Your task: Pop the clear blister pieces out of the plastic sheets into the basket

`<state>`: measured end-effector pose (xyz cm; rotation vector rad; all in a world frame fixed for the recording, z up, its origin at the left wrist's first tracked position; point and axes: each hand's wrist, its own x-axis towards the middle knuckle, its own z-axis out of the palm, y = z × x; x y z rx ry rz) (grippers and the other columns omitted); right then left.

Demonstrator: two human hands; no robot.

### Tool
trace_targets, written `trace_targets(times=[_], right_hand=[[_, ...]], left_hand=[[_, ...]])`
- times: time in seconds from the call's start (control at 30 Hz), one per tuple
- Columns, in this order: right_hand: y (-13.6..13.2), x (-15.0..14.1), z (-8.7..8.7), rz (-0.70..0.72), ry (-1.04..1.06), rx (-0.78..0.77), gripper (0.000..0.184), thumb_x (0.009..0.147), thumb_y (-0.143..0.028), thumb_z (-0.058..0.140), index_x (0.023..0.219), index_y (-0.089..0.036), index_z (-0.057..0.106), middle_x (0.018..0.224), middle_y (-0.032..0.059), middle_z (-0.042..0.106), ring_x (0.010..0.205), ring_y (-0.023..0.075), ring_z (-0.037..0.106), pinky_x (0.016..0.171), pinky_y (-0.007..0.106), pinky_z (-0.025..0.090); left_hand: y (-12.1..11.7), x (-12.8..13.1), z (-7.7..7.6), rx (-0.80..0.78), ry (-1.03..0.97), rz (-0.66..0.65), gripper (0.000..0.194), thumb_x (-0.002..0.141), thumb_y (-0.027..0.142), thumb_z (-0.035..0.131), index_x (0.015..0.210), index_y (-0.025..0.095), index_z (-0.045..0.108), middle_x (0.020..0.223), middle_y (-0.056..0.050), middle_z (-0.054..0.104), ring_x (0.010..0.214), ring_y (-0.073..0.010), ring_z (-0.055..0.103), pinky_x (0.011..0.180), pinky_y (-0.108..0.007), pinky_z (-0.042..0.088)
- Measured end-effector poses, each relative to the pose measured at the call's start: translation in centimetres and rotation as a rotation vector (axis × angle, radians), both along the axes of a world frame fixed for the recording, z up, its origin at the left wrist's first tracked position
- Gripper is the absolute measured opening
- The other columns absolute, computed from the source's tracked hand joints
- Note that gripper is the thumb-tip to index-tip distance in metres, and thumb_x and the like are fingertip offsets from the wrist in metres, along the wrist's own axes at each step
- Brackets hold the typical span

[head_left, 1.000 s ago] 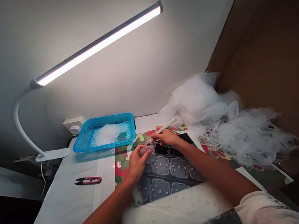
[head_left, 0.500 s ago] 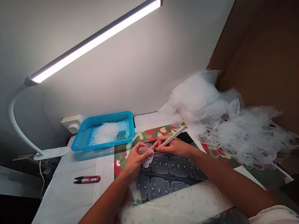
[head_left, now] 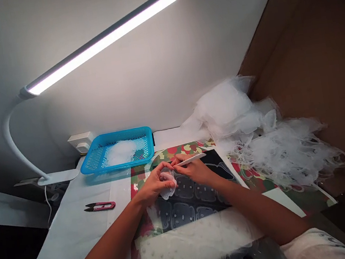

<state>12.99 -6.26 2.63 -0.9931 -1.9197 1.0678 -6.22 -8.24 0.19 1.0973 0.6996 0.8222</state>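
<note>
Ok so the left hand point(head_left: 154, 187) is curled shut around a small clear plastic piece point(head_left: 168, 186), held just above a dark sheet with rows of clear moulded shapes point(head_left: 185, 214). The right hand point(head_left: 195, 171) is pinching a slim white stylus-type tool point(head_left: 190, 159), with its tip just beside the left hand. That sheet sits on a camo-print mat point(head_left: 169, 152). Over on the tabletop point(head_left: 69, 244) there are red-handled thread snips point(head_left: 99, 206) left of the hands, plus a blue plastic basket point(head_left: 149, 148) holding a clump of clear scraps point(head_left: 120, 152). A big stringy heap of clear plastic point(head_left: 257, 134) is piled on the right against brown cardboard point(head_left: 311, 61), and a clip-on LED lamp point(head_left: 97, 41) glows above.
</note>
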Motion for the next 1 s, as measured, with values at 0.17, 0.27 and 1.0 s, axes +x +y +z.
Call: trace_targets(times=[0.17,0.27,1.0], right_hand=[[0.2,0.8,0.2,-0.110,-0.033,0.018,0.009,0.084,-0.024,0.056,0.080,-0.020,0.063,0.083,0.0004,0.067,0.079,0.0173,0.059,0.073,0.028,0.040],[0.2,1.6,0.4,-0.147,-0.041,0.014,0.011,0.085,-0.027,0.056,0.079,-0.021,0.063,0.083,0.0006,0.067,0.078,0.0176,0.058,0.073,0.028,0.041],[13.2,0.8,-1.6,-0.234,-0.062,-0.111,0.025,0.070,-0.019,0.066,0.057,-0.019,0.044,0.067,-0.0027,0.063,0.066,0.0119,0.052,0.062,0.022,0.039]], left_hand=[[0.1,0.1,-0.3,0.025,0.034,0.115,0.047,0.070,0.038,0.081,0.092,0.022,0.043,0.067,0.005,0.066,0.051,-0.0086,0.057,0.049,-0.016,0.037],[0.2,0.2,-0.5,0.057,0.059,0.173,0.048,0.073,0.040,0.079,0.095,0.023,0.040,0.071,0.004,0.069,0.051,-0.0094,0.058,0.048,-0.016,0.038],[7.5,4.8,0.4,0.969,1.015,0.536,0.047,0.087,0.003,0.040,0.131,0.015,0.052,0.133,-0.019,0.049,0.127,-0.0315,0.044,0.107,-0.050,0.033]])
